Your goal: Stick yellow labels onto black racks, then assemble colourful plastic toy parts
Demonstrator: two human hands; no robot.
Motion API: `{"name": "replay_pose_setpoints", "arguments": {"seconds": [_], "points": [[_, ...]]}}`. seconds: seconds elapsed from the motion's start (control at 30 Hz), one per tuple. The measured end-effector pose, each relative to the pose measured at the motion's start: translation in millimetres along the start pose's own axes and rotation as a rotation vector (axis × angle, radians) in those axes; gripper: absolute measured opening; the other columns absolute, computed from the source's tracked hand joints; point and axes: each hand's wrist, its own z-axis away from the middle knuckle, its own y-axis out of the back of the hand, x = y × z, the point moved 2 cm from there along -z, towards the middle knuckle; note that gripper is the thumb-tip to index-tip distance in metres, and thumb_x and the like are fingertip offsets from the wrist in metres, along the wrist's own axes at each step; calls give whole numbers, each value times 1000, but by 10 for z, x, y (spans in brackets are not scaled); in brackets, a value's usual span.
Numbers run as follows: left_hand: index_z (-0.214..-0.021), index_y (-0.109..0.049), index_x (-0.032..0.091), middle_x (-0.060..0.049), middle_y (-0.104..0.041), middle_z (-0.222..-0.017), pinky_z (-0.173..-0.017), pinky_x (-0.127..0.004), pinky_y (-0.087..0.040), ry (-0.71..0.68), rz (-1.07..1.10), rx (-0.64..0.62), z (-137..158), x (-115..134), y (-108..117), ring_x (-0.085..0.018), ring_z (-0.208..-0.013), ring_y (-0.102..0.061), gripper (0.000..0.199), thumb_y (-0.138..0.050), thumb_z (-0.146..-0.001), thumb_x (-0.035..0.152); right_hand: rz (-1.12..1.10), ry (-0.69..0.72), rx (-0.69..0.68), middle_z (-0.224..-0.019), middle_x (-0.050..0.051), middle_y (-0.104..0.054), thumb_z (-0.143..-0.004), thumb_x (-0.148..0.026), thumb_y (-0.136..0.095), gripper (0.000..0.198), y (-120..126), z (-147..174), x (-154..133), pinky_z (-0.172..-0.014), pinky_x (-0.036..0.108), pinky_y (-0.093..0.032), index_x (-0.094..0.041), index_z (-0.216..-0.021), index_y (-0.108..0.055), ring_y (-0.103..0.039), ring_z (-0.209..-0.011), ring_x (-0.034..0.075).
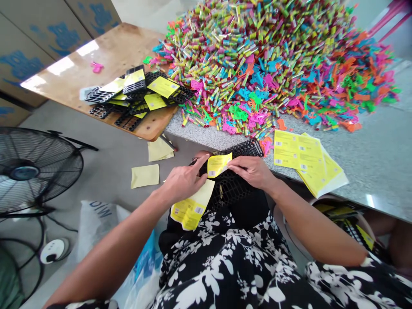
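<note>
My right hand (252, 171) pinches the right edge of a yellow label sticker (216, 166), whose lower right corner curls up to show a white underside. My left hand (185, 181) has its forefinger and thumb at the left edge of that sticker. Under the left fingers hangs a partly bare sticker sheet (189, 211), with yellow labels on its lower half. Beneath both hands, on my lap, lies a black plastic mesh basket (233, 189); its far side leans near the table edge. The sticker hides part of the mesh.
Small colourful plastic toys (257, 64) are heaped on the granite table (370, 159). Spare sticker sheets (301, 154) lie at its right edge. Labelled black baskets (135, 94) are stacked on the wooden board (128, 43). A fan (25, 171) stands left; paper scraps (144, 176) lie on the floor.
</note>
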Motion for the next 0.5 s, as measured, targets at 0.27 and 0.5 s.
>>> {"name": "replay_pose_setpoints", "arguments": {"seconds": [0.27,0.5], "points": [[-173,-29,28,-10,-82,-103,-78,-34,-52,-11,-85,28,-49,69,-73,-30,-89,-79,71,-45,-109,51,20,-21,-17,-112,6,-83,-108,-37,-61,25,-13,30,43,-96,35,-59,-26,-113,-82,-78,-103,22],[-171,-35,33,-12,-81,-113,-75,-33,-51,-10,-118,30,-84,114,-57,-30,-91,-79,65,-40,-110,55,28,-17,-24,-112,6,-83,-108,-36,-61,24,1,39,61,-96,34,-59,-25,-113,-82,-78,-102,22]]}}
